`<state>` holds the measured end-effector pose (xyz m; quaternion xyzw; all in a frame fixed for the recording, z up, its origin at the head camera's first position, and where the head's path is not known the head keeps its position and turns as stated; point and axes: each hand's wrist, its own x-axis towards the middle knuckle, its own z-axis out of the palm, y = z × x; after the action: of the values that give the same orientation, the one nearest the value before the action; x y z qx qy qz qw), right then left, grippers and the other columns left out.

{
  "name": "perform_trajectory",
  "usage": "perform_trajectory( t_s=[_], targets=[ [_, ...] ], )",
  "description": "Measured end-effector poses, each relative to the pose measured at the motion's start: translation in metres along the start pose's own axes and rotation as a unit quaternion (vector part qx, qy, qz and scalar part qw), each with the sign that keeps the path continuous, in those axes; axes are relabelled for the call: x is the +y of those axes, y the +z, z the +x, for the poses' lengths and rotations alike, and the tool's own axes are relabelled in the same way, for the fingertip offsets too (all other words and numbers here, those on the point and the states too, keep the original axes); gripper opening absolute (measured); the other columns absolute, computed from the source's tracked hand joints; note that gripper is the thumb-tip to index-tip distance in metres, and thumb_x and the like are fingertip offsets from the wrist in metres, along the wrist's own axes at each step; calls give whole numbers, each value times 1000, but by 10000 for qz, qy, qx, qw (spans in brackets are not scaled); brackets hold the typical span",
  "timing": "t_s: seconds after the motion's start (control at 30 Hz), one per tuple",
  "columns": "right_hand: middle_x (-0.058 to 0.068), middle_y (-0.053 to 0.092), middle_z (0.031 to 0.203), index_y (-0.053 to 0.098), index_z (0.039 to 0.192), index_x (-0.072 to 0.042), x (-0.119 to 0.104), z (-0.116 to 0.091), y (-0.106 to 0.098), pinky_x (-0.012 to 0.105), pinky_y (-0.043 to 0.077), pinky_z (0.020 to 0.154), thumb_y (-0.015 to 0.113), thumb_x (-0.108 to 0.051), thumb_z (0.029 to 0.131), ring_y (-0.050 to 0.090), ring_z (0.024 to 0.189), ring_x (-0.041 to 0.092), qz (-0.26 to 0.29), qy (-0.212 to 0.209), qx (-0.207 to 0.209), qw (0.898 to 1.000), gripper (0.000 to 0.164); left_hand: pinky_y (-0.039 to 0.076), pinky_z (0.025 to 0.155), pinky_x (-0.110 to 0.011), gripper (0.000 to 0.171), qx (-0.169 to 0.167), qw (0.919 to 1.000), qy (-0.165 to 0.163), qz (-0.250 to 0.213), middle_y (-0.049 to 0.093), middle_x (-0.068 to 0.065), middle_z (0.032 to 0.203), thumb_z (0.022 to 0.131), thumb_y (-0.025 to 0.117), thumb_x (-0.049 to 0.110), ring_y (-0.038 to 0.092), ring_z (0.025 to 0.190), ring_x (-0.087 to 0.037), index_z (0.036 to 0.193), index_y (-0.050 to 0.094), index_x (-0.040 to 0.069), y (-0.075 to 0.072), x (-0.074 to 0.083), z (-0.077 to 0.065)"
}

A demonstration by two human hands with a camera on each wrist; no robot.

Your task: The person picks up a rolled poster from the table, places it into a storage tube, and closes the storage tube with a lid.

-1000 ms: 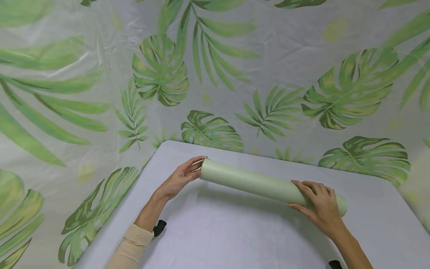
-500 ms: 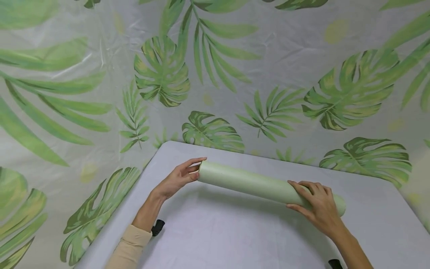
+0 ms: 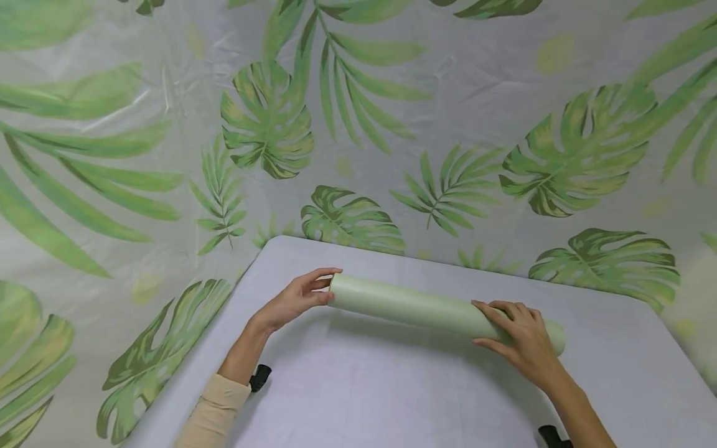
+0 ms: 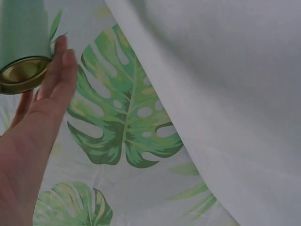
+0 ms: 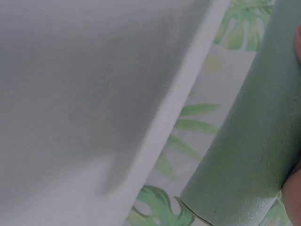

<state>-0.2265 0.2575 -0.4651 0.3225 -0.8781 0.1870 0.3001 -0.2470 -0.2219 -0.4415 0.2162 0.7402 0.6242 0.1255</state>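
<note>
A long pale green cardboard tube (image 3: 409,305) is held above the white table, its shadow falling below it. Its left end has a recessed gold metal cap (image 4: 23,73), seen in the left wrist view. At that end my left hand (image 3: 294,302) holds the rim between thumb and fingers, the fingers fairly straight along the side. My right hand (image 3: 523,339) grips the tube from above near its right end, thumb on the near side. In the right wrist view only bits of that hand show at the edge beside the tube (image 5: 244,160).
The white-covered table (image 3: 364,398) has rounded far corners. Behind it and to its left hangs a leaf-patterned sheet (image 3: 358,124). Black wrist pieces (image 3: 260,378) show by both forearms.
The tube has shifted slightly to the left, its left end a little lower in view. My right hand has moved left with it; both hands keep their places on the tube.
</note>
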Motion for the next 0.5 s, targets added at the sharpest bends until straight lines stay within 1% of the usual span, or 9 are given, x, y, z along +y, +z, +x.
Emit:
perform_trajectory(
  t_s=[0.1,0.17,0.23,0.33,0.4,0.5],
  targets=[
    [10,68,118,64,143,-23,-1,2,6,54,38,89,92,-28,66,60,105,32,54,73,-63,9999,83,50,108,-41,57,34,10000,-69,11,44,-8,161,101,69,20,51,142,-32,153,47,23,-1,-2,0],
    [10,68,117,64,142,-23,-1,3,10,54,38,88,92,-28,66,60,104,32,93,119,-98,9998,82,52,103,-37,58,67,9999,-118,45,50,-9,153,99,72,19,59,131,-29,152,48,21,0,-3,1],
    [10,68,116,65,142,-24,-1,2,13,54,39,88,92,-29,66,60,104,32,115,156,-125,9997,81,54,99,-34,58,87,9998,-122,116,55,-10,146,98,74,18,64,122,-26,150,49,21,1,-4,1],
    [10,68,116,64,143,-23,0,-1,15,54,39,88,92,-31,67,60,104,33,106,187,-165,9996,81,54,97,-34,56,81,9997,-89,189,59,-11,139,98,74,18,67,115,-22,149,51,24,2,-4,2],
    [10,68,116,63,144,-24,0,-2,16,53,39,87,92,-32,68,60,104,32,76,209,-198,9996,82,54,97,-33,55,87,9997,-66,238,60,-11,138,98,74,18,68,115,-23,148,52,26,2,-4,2],
    [10,68,117,62,145,-25,1,-4,17,53,39,87,92,-32,68,61,105,32,61,242,-252,9994,82,54,97,-33,56,104,9995,-103,278,60,-12,138,97,75,19,68,113,-22,148,52,25,3,-5,2]
  ],
)
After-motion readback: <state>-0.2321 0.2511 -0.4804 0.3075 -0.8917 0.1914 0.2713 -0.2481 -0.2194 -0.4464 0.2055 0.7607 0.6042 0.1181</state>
